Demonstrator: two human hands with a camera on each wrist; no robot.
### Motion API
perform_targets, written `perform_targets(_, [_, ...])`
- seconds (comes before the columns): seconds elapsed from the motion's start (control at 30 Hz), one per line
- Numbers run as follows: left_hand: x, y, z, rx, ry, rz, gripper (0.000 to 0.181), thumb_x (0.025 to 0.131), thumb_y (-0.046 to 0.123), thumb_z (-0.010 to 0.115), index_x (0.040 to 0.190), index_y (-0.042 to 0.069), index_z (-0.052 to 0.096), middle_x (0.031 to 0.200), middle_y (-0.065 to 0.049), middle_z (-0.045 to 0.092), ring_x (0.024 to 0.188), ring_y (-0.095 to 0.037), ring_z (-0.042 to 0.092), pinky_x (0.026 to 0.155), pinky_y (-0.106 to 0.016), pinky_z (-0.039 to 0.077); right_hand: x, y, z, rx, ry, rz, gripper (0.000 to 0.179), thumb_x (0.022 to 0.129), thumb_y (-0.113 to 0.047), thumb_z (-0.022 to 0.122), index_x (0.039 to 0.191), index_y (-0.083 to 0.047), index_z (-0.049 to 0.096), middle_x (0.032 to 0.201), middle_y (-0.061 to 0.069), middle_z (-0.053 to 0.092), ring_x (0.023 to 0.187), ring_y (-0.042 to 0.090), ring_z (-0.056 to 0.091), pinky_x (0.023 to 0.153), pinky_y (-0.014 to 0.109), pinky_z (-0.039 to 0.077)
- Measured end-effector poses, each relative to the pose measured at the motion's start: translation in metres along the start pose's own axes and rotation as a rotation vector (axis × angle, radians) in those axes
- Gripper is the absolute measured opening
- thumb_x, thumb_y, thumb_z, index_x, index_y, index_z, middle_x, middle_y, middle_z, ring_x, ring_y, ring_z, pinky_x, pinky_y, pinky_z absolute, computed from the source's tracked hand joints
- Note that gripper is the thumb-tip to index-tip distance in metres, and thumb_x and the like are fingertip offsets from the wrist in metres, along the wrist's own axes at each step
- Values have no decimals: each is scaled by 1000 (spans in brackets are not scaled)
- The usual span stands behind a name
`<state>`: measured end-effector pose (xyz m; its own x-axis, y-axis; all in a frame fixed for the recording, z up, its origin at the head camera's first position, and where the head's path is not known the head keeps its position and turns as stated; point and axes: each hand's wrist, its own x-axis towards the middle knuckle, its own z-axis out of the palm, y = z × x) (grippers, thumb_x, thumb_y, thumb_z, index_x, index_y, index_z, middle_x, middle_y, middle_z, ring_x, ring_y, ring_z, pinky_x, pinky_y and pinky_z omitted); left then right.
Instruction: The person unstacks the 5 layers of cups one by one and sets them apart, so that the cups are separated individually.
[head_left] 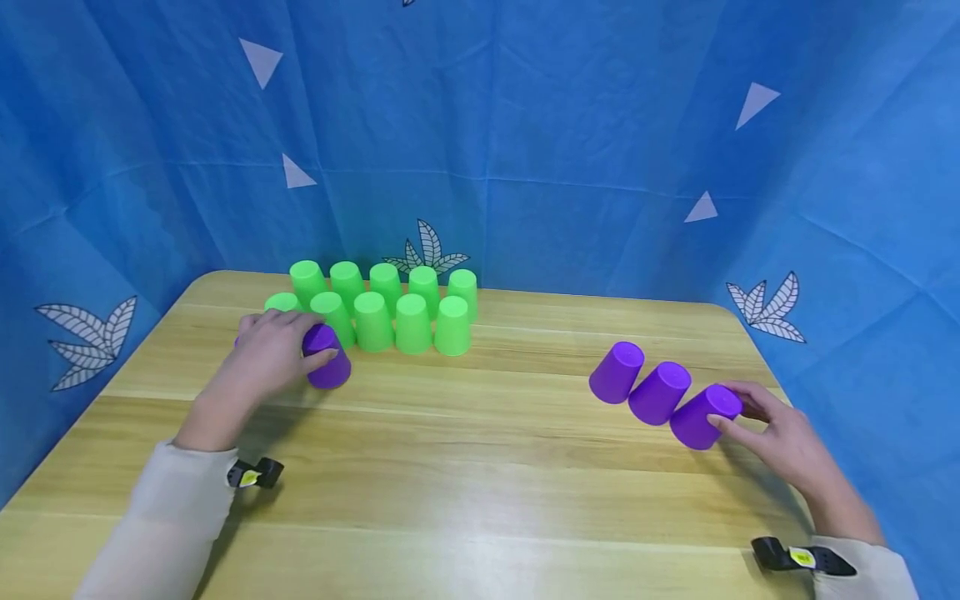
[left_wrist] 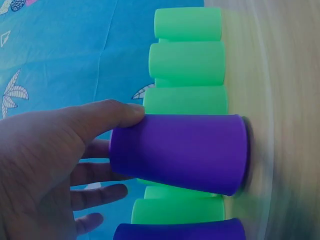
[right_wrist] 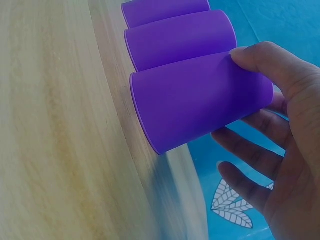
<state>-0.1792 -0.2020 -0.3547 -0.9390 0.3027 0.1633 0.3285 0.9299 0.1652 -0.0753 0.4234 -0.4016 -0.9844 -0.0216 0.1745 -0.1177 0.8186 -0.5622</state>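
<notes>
On the left, my left hand [head_left: 268, 352] pinches an upside-down purple cup [left_wrist: 180, 152] near its narrow top, thumb on the near side. The cup's wide rim is down at the wooden tabletop, in front of the green cups [head_left: 412, 325]. A second purple cup [left_wrist: 180, 231] shows beside it in the left wrist view, mostly hidden behind the hand in the head view. At the right, my right hand [head_left: 787, 446] holds the end purple cup [right_wrist: 200, 102] by its narrow top between thumb and fingers. Two more purple cups [head_left: 660, 393] [head_left: 617, 372] stand inverted beside it in a slanting row.
Several inverted green cups stand in two rows at the table's back left. The wooden table [head_left: 480, 467] has rounded back corners, and a blue patterned cloth [head_left: 525, 125] hangs behind it. The right hand is close to the table's right edge.
</notes>
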Motion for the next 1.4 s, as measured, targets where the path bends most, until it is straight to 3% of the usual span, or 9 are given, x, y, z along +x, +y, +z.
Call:
perform_targets(0.17, [-2, -6, -3, -5, -37, -21, 47, 91, 39, 68, 120, 2, 61, 115, -22, 63, 111, -46, 49, 88, -62, 28, 1, 1, 0, -1, 4, -15, 49, 88, -25, 75, 130, -8, 57, 115, 17, 65, 92, -21, 43, 70, 22, 45])
perform_targets(0.43, [-4, -12, -5, 29, -40, -33, 49, 91, 37, 68, 123, 0, 60, 117, -25, 62, 112, -49, 48, 88, -65, 27, 0, -1, -1, -7, -4, -1, 51, 88, -27, 75, 131, -7, 56, 118, 20, 64, 92, -23, 40, 69, 22, 46])
perform_targets(0.7, [-6, -12, -8, 37, -80, -68, 55, 92, 40, 67, 129, 1, 57, 123, -26, 59, 114, -51, 46, 89, -67, 25, 0, 0, -1, -8, -7, 4, 50, 89, -28, 74, 131, -8, 56, 118, 18, 65, 92, -23, 41, 69, 23, 46])
perform_targets(0.83, [-6, -9, -10, 37, -64, -68, 60, 92, 44, 65, 132, 2, 55, 128, -26, 55, 119, -51, 42, 91, -68, 24, 0, 1, 0, -12, -3, -1, 50, 89, -28, 74, 131, -8, 56, 117, 17, 65, 92, -22, 41, 69, 23, 46])
perform_targets(0.97, [-7, 1, -13, 27, -1, -26, 57, 92, 41, 66, 134, 4, 55, 132, -26, 53, 124, -50, 39, 92, -67, 23, 0, 1, 0, -11, -2, -6, 50, 88, -27, 75, 131, -8, 56, 117, 17, 65, 92, -23, 41, 69, 23, 46])
perform_targets(1.17, [-7, 19, -11, 18, 115, 71, 51, 89, 35, 71, 129, 6, 60, 128, -21, 57, 123, -46, 44, 91, -66, 27, 1, 1, 0, -4, -1, -16, 50, 88, -26, 75, 131, -7, 56, 115, 18, 66, 92, -23, 41, 71, 27, 47])
perform_targets(1.4, [5, 44, 3, -31, 137, 193, 52, 89, 37, 71, 130, 8, 59, 127, -17, 59, 122, -41, 47, 96, -65, 27, 0, 2, 1, 6, 12, -26, 49, 88, -25, 76, 130, -7, 57, 112, 17, 67, 91, -21, 44, 72, 23, 46])
